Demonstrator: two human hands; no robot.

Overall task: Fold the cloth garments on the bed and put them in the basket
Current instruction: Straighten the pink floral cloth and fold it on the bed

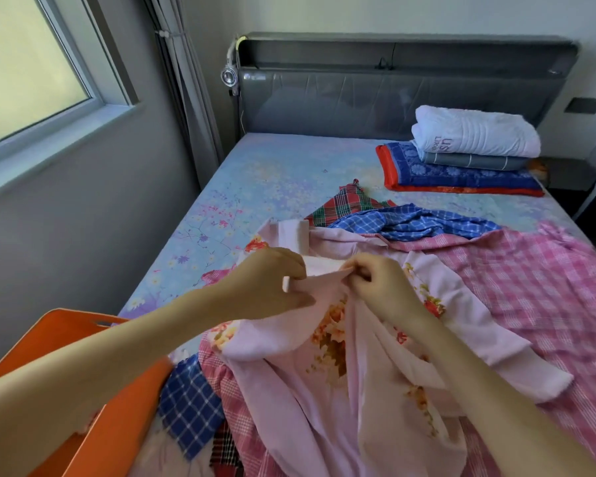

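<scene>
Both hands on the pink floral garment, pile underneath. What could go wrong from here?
1. The floral garment lies on the pink checked cloth and blue checked cloth; lifting it may drag them along.
2. Left hand and right hand pinch only its top edge, close together, so the rest may sag and fold crooked.
3. The basket sits at the bed's edge under the left forearm; a bump might tip it.

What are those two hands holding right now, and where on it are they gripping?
Both hold the pale pink floral garment at its top edge: the left hand grips one side of the edge, and the right hand pinches it close beside.
</scene>
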